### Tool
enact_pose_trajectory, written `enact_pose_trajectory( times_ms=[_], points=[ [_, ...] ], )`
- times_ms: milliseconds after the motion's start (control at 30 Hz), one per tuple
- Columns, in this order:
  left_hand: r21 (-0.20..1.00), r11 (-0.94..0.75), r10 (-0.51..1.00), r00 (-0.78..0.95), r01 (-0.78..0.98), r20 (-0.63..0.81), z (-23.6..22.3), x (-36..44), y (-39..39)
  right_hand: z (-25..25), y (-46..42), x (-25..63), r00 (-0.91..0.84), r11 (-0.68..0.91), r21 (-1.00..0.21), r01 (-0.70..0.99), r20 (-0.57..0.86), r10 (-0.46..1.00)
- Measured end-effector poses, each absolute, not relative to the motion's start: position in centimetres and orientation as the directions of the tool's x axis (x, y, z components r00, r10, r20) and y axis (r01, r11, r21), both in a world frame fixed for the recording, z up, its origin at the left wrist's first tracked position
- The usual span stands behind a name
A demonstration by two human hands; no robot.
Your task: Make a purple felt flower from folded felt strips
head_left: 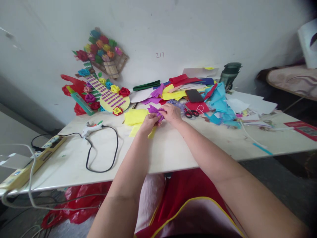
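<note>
- While both hands met over the middle of the surface (173, 148), a crumpled piece of purple paper (151, 109) was between them, its loose edges fanning out above the fingers.
- The left hand (150, 121) pinched the lower part of the bunch between thumb and fingers; the right hand (171, 113) pinched it from the other side, fingers bent over it. The exact fold was partly hidden.
- The step in hand seemed to be gathering and shaping the purple paper by fingertip. The next move, judging by this grip, called for one hand to keep the bunch firm and the other to work the edges lightly, since such thin material could tear or spring open.
- Yellow sheets (135, 117) lay flat just beside and partly under the hands.
- To the right of the hands lay scissors (192, 113), with a dark phone (194, 96) behind them and rumpled blue paper (221, 99) farther right.
- To the left, a glue gun (91, 129) rested with its black cord looped; behind it stood a guitar-shaped piece (114, 103) trimmed with paper flowers, leaning near the wall.
</note>
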State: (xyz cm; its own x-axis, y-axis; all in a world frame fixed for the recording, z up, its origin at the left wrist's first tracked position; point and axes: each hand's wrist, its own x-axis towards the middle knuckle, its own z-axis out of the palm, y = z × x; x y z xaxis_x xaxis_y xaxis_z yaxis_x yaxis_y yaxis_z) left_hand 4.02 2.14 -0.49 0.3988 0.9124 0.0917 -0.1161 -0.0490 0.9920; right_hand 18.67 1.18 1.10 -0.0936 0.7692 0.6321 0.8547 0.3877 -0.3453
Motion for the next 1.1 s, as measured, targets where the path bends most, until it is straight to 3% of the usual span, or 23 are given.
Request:
enact_pose_trajectory(
  times_ms=[167,300,467,567,733,867,1100],
  points=[
    [0.992,-0.076,0.899,0.423,-0.102,0.112,-0.4,4.0,2.2,1.3,1.6,18.8,0.04,0.299,-0.453,0.84,0.6,0.799],
    [0.989,-0.102,0.875,0.462,-0.108,0.141,-0.2,3.8,2.1,1.3,2.2,19.3,0.132,0.25,-0.609,0.753,0.511,0.849],
    [0.99,-0.081,0.851,0.509,-0.114,0.128,0.3,3.4,1.7,1.1,2.7,19.9,0.087,0.314,-0.754,0.577,0.439,0.894],
    [0.993,-0.039,0.846,0.524,-0.113,0.093,0.4,3.6,1.5,1.3,2.5,20.1,0.049,0.332,-0.739,0.586,0.441,0.896],
    [0.992,0.08,0.895,0.445,-0.093,-0.031,0.3,4.4,1.2,1.5,2.1,20.0,0.023,0.295,-0.6,0.744,0.464,0.886],
    [0.991,0.102,0.921,0.384,-0.081,-0.063,0.0,4.8,1.2,1.2,2.2,19.7,-0.031,0.342,-0.533,0.774,0.507,0.862],
    [0.993,0.023,0.932,0.361,-0.114,0.02,-0.7,4.5,2.1,0.6,2.8,19.2,0.112,0.261,-0.67,0.695,0.459,0.881]
  ],
)
